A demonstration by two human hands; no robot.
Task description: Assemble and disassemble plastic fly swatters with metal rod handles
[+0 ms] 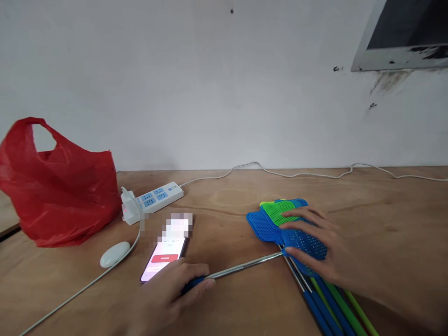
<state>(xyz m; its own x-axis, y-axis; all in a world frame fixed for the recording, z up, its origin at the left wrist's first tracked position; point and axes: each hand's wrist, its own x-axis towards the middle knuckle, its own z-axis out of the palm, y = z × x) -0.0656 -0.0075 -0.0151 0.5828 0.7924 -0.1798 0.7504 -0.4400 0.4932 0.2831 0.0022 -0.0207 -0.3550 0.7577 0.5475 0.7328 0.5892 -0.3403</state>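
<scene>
My left hand (pixel 171 291) is closed around the blue grip of a telescopic fly swatter (pixel 242 267). Its extended silver shaft slants up to the right, ending in a blue perforated head. At that head, my right hand (pixel 324 242) grips with the thumb near the shaft joint and the fingers over the mesh, hiding part of it. Beneath lies a pile of several more fly swatters (pixel 262 226), with blue and green heads fanned out. Their blue and green handles (pixel 324 308) run toward the front right edge of view.
A phone (pixel 164 256) with a lit screen lies just beyond my left hand. Behind it is a white power strip (pixel 163 196), its cable along the wall. A white oval device (pixel 115 254) and cord sit at left, near a red plastic bag (pixel 66 196).
</scene>
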